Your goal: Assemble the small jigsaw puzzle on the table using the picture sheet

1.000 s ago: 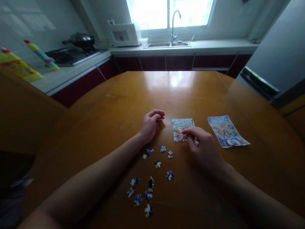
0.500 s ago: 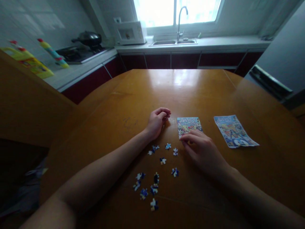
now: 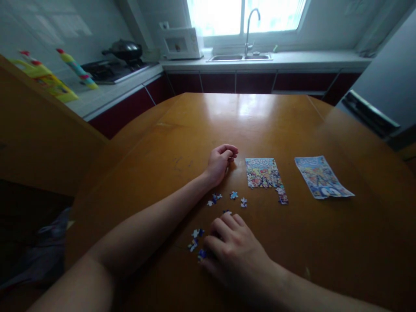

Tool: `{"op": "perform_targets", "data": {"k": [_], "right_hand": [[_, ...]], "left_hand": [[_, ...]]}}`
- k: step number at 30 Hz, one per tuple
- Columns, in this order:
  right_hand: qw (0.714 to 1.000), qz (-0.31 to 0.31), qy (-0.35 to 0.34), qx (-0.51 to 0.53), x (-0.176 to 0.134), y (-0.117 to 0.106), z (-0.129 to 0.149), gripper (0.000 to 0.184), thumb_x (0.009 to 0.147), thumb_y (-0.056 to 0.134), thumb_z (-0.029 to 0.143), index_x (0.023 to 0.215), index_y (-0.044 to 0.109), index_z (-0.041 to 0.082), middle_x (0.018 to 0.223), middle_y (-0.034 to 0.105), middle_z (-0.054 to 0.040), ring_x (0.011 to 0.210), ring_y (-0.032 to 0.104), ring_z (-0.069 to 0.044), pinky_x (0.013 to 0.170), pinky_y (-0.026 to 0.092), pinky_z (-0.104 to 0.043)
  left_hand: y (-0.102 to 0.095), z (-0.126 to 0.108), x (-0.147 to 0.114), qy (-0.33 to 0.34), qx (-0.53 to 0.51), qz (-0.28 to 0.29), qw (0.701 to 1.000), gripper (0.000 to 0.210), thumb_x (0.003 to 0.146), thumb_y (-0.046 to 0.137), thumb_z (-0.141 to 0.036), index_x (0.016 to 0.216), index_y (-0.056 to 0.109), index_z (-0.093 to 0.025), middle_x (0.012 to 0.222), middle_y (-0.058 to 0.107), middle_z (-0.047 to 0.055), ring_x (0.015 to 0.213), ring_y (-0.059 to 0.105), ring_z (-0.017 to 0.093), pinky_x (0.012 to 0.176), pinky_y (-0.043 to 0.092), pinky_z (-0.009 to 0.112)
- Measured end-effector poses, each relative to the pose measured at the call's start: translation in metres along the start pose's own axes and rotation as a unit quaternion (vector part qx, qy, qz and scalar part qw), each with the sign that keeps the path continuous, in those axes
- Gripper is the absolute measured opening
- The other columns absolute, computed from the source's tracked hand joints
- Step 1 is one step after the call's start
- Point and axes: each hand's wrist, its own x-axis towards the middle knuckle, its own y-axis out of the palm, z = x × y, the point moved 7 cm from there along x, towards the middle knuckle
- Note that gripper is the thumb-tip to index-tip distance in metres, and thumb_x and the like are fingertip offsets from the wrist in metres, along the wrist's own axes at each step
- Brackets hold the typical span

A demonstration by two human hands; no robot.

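Observation:
My left hand [image 3: 222, 164] rests on its side on the table, fingers curled inward, with nothing visible in it. To its right lies a partly assembled jigsaw puzzle [image 3: 261, 172], its lower edge ragged and a strip reaching down at the right. My right hand [image 3: 229, 247] is bent over the loose pieces, its fingertips partly hidden; a blue puzzle piece [image 3: 202, 254] shows beside its thumb and index finger. Other loose pieces lie around, including a light blue piece [image 3: 234, 195], a pale piece [image 3: 243, 202] and a small cluster [image 3: 214, 199] near my left forearm.
A picture sheet [image 3: 320, 177] with a curled lower edge lies right of the puzzle on the wooden table [image 3: 182, 130]. Beyond the table are a sink [image 3: 227, 57], a microwave [image 3: 182, 43], a wok [image 3: 126, 50] on the stove, and cleaning bottles [image 3: 52, 82] at left.
My right hand has moved from the puzzle's lower edge down and left onto the loose pieces, uncovering the puzzle's lower right strip. My left hand keeps its place; the view has shifted slightly.

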Motion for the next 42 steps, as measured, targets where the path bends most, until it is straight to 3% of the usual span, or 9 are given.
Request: {"op": "perform_targets", "data": {"k": [8, 11, 15, 19, 23, 29, 36, 42], "right_hand": [[0.999, 0.012, -0.028, -0.028, 0.002, 0.008, 0.006, 0.015, 0.091, 0.059, 0.035, 0.086, 0.061, 0.021, 0.092, 0.060, -0.0053, 0.089, 0.050, -0.023, 0.079, 0.044, -0.038], [0.998, 0.039, -0.031, -0.027, 0.002, 0.006, 0.010, 0.009, 0.088, 0.059, 0.029, 0.090, 0.061, 0.020, 0.096, 0.060, -0.0067, 0.091, 0.049, -0.024, 0.081, 0.044, -0.040], [0.997, 0.062, -0.045, -0.030, 0.002, 0.003, 0.011, 0.017, 0.082, 0.062, 0.029, 0.095, 0.059, 0.018, 0.100, 0.060, -0.0088, 0.092, 0.048, -0.025, 0.088, 0.043, -0.044], [0.995, 0.072, -0.069, -0.025, 0.002, 0.007, 0.011, 0.015, 0.087, 0.059, 0.029, 0.097, 0.058, 0.018, 0.101, 0.061, -0.0087, 0.094, 0.049, -0.026, 0.091, 0.041, -0.045], [0.996, 0.065, -0.055, -0.023, 0.000, 0.010, 0.007, 0.012, 0.094, 0.054, 0.030, 0.097, 0.058, 0.019, 0.103, 0.062, -0.0073, 0.098, 0.049, -0.025, 0.093, 0.040, -0.045], [0.997, 0.061, -0.037, 0.031, -0.001, 0.001, 0.007, 0.012, 0.093, 0.056, 0.032, 0.094, 0.060, 0.020, 0.105, 0.061, -0.0065, 0.101, 0.048, -0.025, 0.095, 0.038, -0.042], [0.998, -0.012, 0.032, 0.061, 0.003, -0.006, -0.011, 0.011, 0.093, 0.054, 0.018, 0.088, 0.063, 0.020, 0.094, 0.063, -0.0052, 0.092, 0.049, -0.021, 0.083, 0.038, -0.037], [0.987, -0.118, 0.091, 0.055, 0.003, -0.031, -0.032, 0.018, 0.090, 0.052, 0.009, 0.090, 0.067, 0.019, 0.091, 0.063, -0.0063, 0.089, 0.049, -0.022, 0.081, 0.038, -0.038]], "left_hand": [[0.000, 0.000, 0.002, 0.007, 0.016, 0.002, 1.000, 0.011, 0.069, 0.057, -0.010, 0.073, 0.067, -0.014, 0.073, 0.062, 0.003, 0.066, 0.054, 0.009, 0.056, 0.039, 0.019], [0.000, -0.002, 0.001, 0.007, 0.017, 0.005, 1.000, 0.011, 0.069, 0.057, -0.010, 0.073, 0.067, -0.014, 0.072, 0.062, 0.003, 0.066, 0.054, 0.009, 0.056, 0.038, 0.018], [0.001, -0.004, -0.001, 0.009, 0.027, 0.003, 1.000, 0.011, 0.070, 0.056, -0.010, 0.072, 0.067, -0.014, 0.074, 0.062, 0.003, 0.067, 0.054, 0.009, 0.056, 0.039, 0.019], [0.001, -0.002, 0.000, 0.010, 0.026, 0.006, 1.000, 0.013, 0.071, 0.055, -0.008, 0.073, 0.067, -0.014, 0.073, 0.062, 0.003, 0.066, 0.053, 0.009, 0.056, 0.039, 0.020], [0.001, 0.000, 0.001, 0.015, 0.019, 0.012, 1.000, 0.013, 0.071, 0.055, -0.008, 0.073, 0.066, -0.013, 0.074, 0.062, 0.003, 0.066, 0.053, 0.009, 0.057, 0.039, 0.019], [0.002, -0.003, 0.000, 0.015, 0.024, 0.010, 1.000, 0.013, 0.071, 0.055, -0.008, 0.073, 0.066, -0.014, 0.074, 0.062, 0.003, 0.065, 0.053, 0.009, 0.056, 0.039, 0.019], [0.001, -0.001, 0.000, 0.022, 0.016, 0.013, 1.000, 0.013, 0.070, 0.056, -0.009, 0.073, 0.067, -0.013, 0.074, 0.063, 0.002, 0.064, 0.053, 0.008, 0.057, 0.038, 0.018], [0.002, -0.001, 0.000, 0.025, 0.005, 0.015, 1.000, 0.011, 0.070, 0.057, -0.010, 0.073, 0.067, -0.013, 0.074, 0.063, 0.002, 0.065, 0.054, 0.008, 0.058, 0.039, 0.018]]}}
